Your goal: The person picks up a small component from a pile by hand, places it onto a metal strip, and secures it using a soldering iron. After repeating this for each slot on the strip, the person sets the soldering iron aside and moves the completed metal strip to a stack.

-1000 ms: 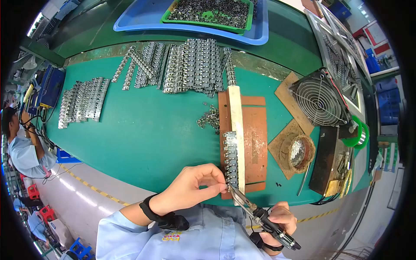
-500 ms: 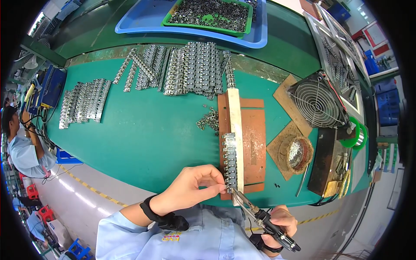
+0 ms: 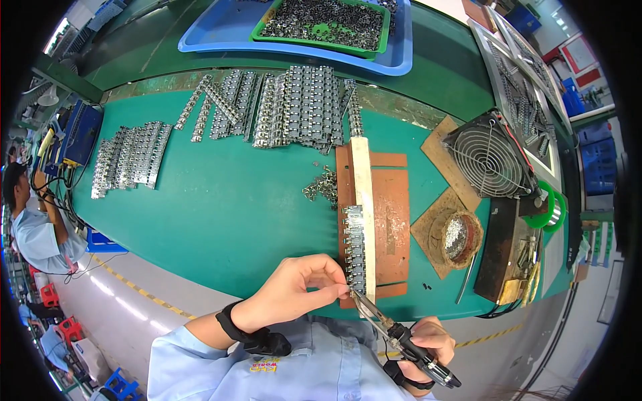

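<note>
At toothed metallic boards, left grip pinches closed; right grip clasps soldering gun.

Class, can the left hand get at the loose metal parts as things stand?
Probably yes: nothing visible blocks the mat between the left hand and the loose metal parts, though its fingertips are at the near end of the circuit strip.

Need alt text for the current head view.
The right hand holds a black-handled tool, tip at the near end of a circuit-board strip; the left hand pinches there too. The strip lies along a pale bar on a brown board, with a fan farther right.
</note>
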### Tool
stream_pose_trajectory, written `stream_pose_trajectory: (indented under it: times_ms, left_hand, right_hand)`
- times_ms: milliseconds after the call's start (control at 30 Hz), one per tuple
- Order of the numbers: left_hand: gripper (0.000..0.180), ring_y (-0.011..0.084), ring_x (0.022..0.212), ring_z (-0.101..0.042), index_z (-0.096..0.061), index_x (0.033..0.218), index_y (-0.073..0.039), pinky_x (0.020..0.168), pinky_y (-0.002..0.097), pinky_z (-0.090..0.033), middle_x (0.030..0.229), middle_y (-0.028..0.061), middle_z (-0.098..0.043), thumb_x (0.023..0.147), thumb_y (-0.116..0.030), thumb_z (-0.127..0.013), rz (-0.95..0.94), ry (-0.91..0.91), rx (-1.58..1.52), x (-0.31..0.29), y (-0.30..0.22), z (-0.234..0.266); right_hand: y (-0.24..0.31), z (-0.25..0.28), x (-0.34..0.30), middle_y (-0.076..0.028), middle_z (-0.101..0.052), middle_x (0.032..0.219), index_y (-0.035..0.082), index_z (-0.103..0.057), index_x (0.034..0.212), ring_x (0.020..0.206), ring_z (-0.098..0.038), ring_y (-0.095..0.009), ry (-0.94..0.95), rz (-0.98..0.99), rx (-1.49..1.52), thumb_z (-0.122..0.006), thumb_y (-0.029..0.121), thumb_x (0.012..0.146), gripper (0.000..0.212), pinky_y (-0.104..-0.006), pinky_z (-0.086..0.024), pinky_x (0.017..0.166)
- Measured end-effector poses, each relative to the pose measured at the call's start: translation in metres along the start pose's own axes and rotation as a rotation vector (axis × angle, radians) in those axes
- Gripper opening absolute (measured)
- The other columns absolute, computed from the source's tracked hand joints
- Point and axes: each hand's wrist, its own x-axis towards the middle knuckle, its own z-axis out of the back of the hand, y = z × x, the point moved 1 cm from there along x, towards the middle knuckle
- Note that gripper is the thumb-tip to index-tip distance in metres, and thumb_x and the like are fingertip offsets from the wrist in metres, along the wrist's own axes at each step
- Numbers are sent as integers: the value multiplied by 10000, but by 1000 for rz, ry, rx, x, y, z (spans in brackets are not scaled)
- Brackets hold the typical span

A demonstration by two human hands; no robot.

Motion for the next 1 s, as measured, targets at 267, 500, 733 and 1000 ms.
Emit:
stream_pose_trajectory:
  times_ms: [267, 500, 733, 1000]
  left_hand:
    - [50, 113, 791, -609, -532, 850, -6, 715, 241, -457, 822, 34, -617, 826, -44, -554, -56, -23, -2, 0, 3, -1]
    - [42, 110, 801, -590, -526, 858, 6, 737, 243, -451, 843, 56, -610, 822, -12, -538, -23, -24, 5, -1, -3, -1]
    - [46, 115, 791, -588, -523, 864, 8, 727, 242, -453, 842, 59, -607, 825, -12, -539, -30, -34, -13, -1, 1, -3]
    - [79, 103, 704, -590, -517, 891, 6, 642, 250, -462, 838, 54, -604, 816, -5, -539, -55, -227, 201, -7, -22, 17]
  right_hand:
    - [-2, -3, -2, -63, -508, 534, 21, -536, 793, 485, -448, -177, -22, 37, -20, -764, 254, 551, 407, -310, -356, 526]
    - [-6, -1, -13, -74, -536, 621, 39, -505, 865, 548, -493, -188, -183, 14, -8, -763, 203, 598, 406, -317, -407, 563]
    - [-22, -5, -14, -51, -443, 713, 48, -431, 938, 624, -443, -139, -403, -136, 45, -717, 331, 664, 487, -281, -369, 559]
    - [-40, -11, 12, -94, -495, 799, 34, -451, 952, 670, -484, -146, -442, -196, 242, -724, 240, 679, 437, -253, -410, 590]
